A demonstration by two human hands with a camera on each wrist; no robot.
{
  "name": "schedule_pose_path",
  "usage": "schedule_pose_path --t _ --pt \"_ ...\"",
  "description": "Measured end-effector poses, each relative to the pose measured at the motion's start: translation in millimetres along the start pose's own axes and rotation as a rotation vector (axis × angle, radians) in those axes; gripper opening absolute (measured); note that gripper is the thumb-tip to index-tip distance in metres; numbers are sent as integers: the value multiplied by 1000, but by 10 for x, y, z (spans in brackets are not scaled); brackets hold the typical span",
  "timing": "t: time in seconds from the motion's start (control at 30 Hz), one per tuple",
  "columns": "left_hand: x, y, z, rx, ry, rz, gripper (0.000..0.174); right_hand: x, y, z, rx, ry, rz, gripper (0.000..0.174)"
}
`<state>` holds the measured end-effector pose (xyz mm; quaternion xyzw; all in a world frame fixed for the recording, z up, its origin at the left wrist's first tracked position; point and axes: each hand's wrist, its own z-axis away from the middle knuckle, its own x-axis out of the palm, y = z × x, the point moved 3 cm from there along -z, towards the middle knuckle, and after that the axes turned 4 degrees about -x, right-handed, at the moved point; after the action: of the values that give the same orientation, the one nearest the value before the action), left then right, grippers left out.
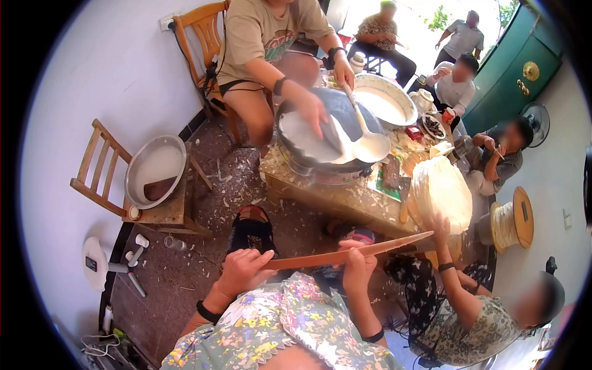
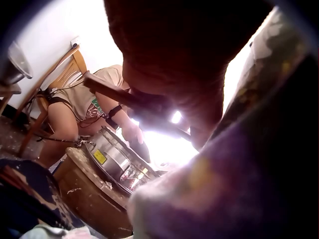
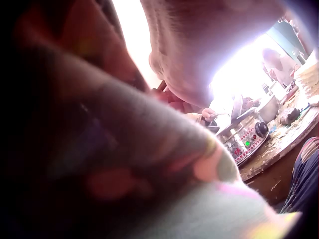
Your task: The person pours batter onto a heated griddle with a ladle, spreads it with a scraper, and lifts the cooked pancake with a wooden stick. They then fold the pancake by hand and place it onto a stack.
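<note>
A long, flat brown wooden strip (image 1: 320,258) lies across the lap, its far end narrowing toward the right. My left hand (image 1: 248,271) grips the strip near its left end. Farther along, my right hand (image 1: 359,268) holds it with fingers and thumb around it. In the left wrist view, the dark strip (image 2: 117,94) juts out past the shadowed left hand (image 2: 172,64). Sleeve cloth covers much of the right wrist view, where the right hand (image 3: 199,45) shows only in part. Ahead stands a round electric griddle (image 1: 296,163) with white batter on it.
Across the low table (image 1: 364,209), another person holds a ladle (image 1: 372,147) and works over the griddle. A basin of batter (image 1: 385,102) stands behind. At right, someone touches a stack of thin round pancakes (image 1: 441,191). A metal basin (image 1: 156,169) sits on a chair at left.
</note>
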<state>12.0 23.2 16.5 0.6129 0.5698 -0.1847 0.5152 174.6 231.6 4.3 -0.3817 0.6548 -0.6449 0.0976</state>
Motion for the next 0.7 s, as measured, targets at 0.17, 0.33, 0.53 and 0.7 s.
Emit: schedule_pose_path --t 0.17,0.33,0.53,0.7 --pt "-45 -128 94 -177 85 217 36 209 -26 4 131 -277 86 30" --pt "11 -978 764 -707 763 471 29 187 83 31 123 -341 250 25" --pt "-450 -1783 1307 -1058 1192 907 21 175 99 60 51 -385 472 21" --pt "-494 -2540 1982 -1248 1159 936 11 214 107 51 -57 -439 631 20"
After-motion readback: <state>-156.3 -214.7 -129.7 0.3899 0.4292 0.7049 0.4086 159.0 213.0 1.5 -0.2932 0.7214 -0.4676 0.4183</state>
